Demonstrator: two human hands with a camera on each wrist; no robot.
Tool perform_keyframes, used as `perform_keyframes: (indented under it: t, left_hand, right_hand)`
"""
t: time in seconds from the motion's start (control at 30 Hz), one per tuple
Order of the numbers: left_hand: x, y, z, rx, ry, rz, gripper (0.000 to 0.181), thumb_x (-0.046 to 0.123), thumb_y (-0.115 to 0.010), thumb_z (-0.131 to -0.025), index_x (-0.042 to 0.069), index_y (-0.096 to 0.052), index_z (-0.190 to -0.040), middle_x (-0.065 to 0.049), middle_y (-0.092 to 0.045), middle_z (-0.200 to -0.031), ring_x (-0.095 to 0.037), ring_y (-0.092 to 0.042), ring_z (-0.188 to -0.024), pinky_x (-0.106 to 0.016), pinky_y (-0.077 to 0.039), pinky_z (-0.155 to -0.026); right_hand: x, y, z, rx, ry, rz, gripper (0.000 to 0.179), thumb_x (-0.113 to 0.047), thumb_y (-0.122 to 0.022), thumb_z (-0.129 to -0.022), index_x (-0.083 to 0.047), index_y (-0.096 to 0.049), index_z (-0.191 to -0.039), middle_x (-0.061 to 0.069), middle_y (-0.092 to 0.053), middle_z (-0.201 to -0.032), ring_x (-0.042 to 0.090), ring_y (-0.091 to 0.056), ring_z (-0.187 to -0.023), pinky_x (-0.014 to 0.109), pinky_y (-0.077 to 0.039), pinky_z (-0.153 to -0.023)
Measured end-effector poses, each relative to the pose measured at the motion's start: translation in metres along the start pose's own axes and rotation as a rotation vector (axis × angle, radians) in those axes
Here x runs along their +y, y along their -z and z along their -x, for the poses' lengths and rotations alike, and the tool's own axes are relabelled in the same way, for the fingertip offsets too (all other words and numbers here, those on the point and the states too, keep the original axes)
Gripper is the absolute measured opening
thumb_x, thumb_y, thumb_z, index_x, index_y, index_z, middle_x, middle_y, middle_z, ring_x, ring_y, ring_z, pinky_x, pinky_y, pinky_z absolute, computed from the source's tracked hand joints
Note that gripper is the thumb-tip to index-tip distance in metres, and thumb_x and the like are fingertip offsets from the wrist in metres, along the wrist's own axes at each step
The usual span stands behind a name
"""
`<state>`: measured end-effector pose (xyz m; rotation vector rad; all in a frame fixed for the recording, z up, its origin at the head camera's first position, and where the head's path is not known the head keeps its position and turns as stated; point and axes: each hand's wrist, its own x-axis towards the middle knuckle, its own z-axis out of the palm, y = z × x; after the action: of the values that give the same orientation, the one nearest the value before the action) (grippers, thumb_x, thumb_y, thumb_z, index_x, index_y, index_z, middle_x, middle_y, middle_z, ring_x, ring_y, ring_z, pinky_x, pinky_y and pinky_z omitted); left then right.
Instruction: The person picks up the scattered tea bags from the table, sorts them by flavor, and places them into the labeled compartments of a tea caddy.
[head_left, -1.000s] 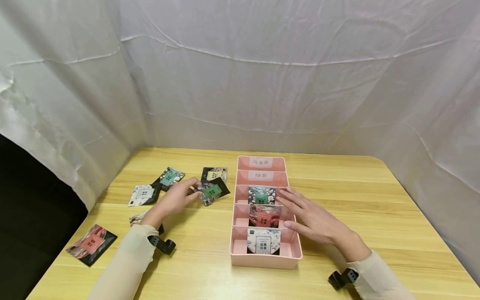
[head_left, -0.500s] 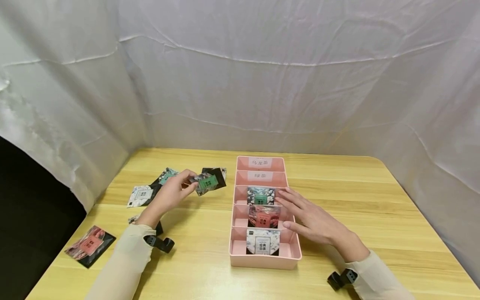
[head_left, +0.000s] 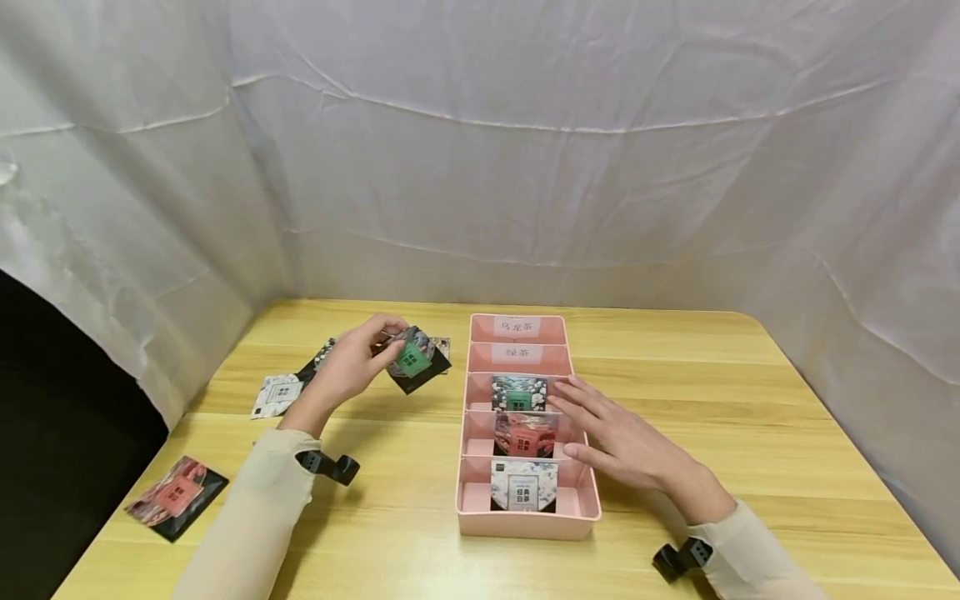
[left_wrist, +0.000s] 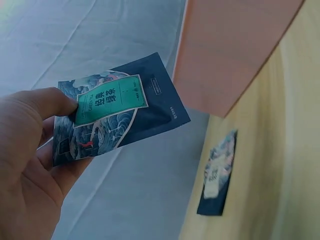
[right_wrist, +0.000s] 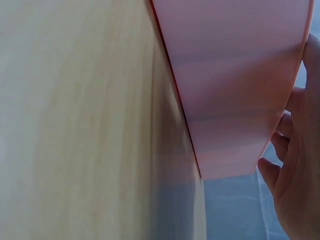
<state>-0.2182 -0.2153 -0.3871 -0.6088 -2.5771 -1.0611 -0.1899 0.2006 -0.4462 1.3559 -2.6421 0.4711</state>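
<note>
My left hand [head_left: 347, 367] pinches a green-labelled tea sachet [head_left: 411, 358] between thumb and fingers, raised over the table left of a pink divided box [head_left: 525, 525]. In the left wrist view the sachet [left_wrist: 160, 100] shows its printed front, with its dark end pointing away from the thumb. My right hand [head_left: 626, 437] rests at the box's right rim, fingers extended and relaxed over the edge. Three front compartments hold sachets: a blue floral one [head_left: 519, 392], a red one [head_left: 527, 435] and a white one [head_left: 523, 486]. The two back compartments bear paper labels.
On the table at left lie a red sachet [head_left: 176, 497], a white sachet [head_left: 277, 395] and a floral one [head_left: 322, 354] partly behind the left hand. Another sachet [left_wrist: 218, 175] lies near the box, mostly covered by the held one in the head view. White cloth [head_left: 480, 167] encloses the table.
My left hand has lifted the green-labelled sachet up off the table and turned it, its dark end now pointing down and right. The right hand stays at the box rim.
</note>
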Motion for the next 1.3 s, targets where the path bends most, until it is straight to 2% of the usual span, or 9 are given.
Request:
perform_keyframes:
  t: [0.4, 0.6, 0.8, 0.93, 1.17, 1.3]
  left_hand:
    - [0.021, -0.006, -0.030, -0.011, -0.068, -0.034, 0.024, 0.013, -0.062, -0.098, 0.015, -0.063, -0.122, -0.009, -0.067, -0.110, -0.025, -0.065, -0.094, -0.042, -0.056, -0.074]
    - [0.028, -0.009, -0.046, -0.035, -0.091, -0.041, 0.025, 0.014, -0.062, -0.098, 0.016, -0.063, -0.122, -0.005, -0.066, -0.116, -0.025, -0.063, -0.104, -0.043, -0.054, -0.084]
    - [0.037, -0.015, -0.062, -0.046, -0.154, -0.049, 0.024, 0.013, -0.062, -0.097, 0.014, -0.065, -0.122, -0.004, -0.067, -0.118, -0.022, -0.063, -0.102, -0.040, -0.054, -0.082]
    - [0.043, -0.021, -0.072, -0.080, -0.170, -0.049, 0.025, 0.012, -0.061, -0.098, 0.014, -0.065, -0.122, -0.003, -0.066, -0.121, -0.020, -0.062, -0.104, -0.039, -0.053, -0.084]
    - [0.051, -0.034, -0.086, -0.153, -0.178, -0.053, 0.027, 0.011, -0.060, -0.098, 0.012, -0.064, -0.125, -0.004, -0.065, -0.123, -0.021, -0.060, -0.112, -0.039, -0.049, -0.097]
    - [0.054, -0.043, -0.093, -0.208, -0.174, -0.053, 0.027, 0.011, -0.060, -0.099, 0.012, -0.063, -0.126, -0.003, -0.065, -0.123, -0.021, -0.059, -0.114, -0.038, -0.049, -0.097]
  right_hand:
    - [0.000, -0.001, -0.001, 0.003, -0.005, -0.014, 0.068, -0.041, -0.053, -0.099, -0.014, -0.027, -0.156, 0.007, -0.019, -0.162, 0.030, -0.015, -0.148, 0.056, -0.030, -0.111]
    - [-0.001, -0.001, -0.002, -0.004, -0.012, -0.012, 0.068, -0.042, -0.052, -0.099, -0.015, -0.026, -0.156, 0.005, -0.017, -0.162, 0.029, -0.014, -0.148, 0.055, -0.029, -0.112]
    - [-0.001, 0.000, -0.002, -0.011, -0.020, -0.006, 0.068, -0.043, -0.052, -0.100, -0.015, -0.025, -0.156, 0.005, -0.017, -0.162, 0.028, -0.013, -0.148, 0.055, -0.028, -0.112]
    - [-0.001, 0.000, -0.001, -0.013, -0.020, -0.002, 0.068, -0.043, -0.052, -0.100, -0.015, -0.025, -0.156, 0.005, -0.017, -0.162, 0.028, -0.013, -0.148, 0.055, -0.027, -0.113]
    - [-0.002, 0.000, -0.001, -0.011, -0.020, -0.008, 0.068, -0.042, -0.052, -0.100, -0.015, -0.026, -0.156, 0.005, -0.018, -0.162, 0.028, -0.013, -0.148, 0.055, -0.027, -0.113]
    - [-0.003, 0.000, -0.001, -0.015, -0.020, -0.008, 0.068, -0.042, -0.052, -0.100, -0.015, -0.026, -0.156, 0.005, -0.017, -0.162, 0.027, -0.012, -0.148, 0.054, -0.027, -0.113]
